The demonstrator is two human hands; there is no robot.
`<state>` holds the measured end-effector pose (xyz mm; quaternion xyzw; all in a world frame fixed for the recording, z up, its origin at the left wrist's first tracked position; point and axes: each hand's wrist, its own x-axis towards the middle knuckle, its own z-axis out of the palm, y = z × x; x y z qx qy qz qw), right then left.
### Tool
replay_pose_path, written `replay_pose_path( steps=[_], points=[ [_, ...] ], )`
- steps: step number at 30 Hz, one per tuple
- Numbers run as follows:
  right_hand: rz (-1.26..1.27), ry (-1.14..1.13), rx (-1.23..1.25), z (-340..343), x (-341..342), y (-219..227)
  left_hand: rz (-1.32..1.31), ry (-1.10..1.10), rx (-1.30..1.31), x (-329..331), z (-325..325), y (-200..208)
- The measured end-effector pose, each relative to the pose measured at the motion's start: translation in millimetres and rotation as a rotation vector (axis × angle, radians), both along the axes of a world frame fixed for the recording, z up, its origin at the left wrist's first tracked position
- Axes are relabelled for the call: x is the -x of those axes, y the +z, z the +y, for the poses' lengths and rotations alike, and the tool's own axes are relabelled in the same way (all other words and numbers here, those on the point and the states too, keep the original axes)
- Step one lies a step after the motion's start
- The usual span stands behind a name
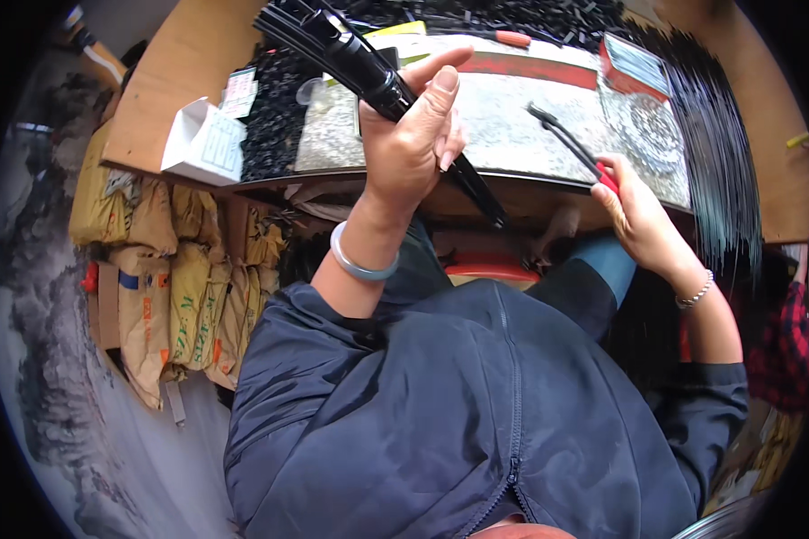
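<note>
My left hand [412, 135] is closed around a bundle of long black strips [360, 72], held tilted over the front edge of the work surface. Its upper end fans into several thin pieces, and its lower end hangs past the edge. A pale bangle circles that wrist. To the right, my right hand [634, 211] grips a slim dark tool with a red handle [608, 178]. The tool's dark tip points away from me over the pale speckled board [512, 135]; its exact kind is unclear. The bundle and the tool are apart.
Black scraps [274, 126] cover the table's left and far parts. Long black strands [715, 135] hang over its right side near a red-and-white box [634, 67]. A white carton [204, 144] stands at the left edge. Filled sacks [144, 305] are stacked lower left. A person's plaid sleeve [786, 350] shows right.
</note>
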<state>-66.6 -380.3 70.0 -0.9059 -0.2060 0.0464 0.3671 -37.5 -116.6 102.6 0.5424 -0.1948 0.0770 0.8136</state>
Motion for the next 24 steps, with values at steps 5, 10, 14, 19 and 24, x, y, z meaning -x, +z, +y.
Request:
replay_pose_path(
  steps=[5,10,14,19,24],
  points=[
    [-0.314,-0.283,0.611,-8,-21,-47,0.071,-0.038,0.094,7,3,0],
    [-0.574,0.004,0.276,28,15,-27,0.004,0.198,-0.111,22,3,2],
    [0.356,0.297,-0.330,57,91,-14,0.007,0.040,0.465,55,5,-8],
    [-0.170,-0.062,-1.251,62,76,3,0.466,-0.412,0.913,77,-31,-37],
    [-0.086,-0.031,-1.357,53,58,-9,0.943,-0.825,0.016,97,-33,-59]
  ],
)
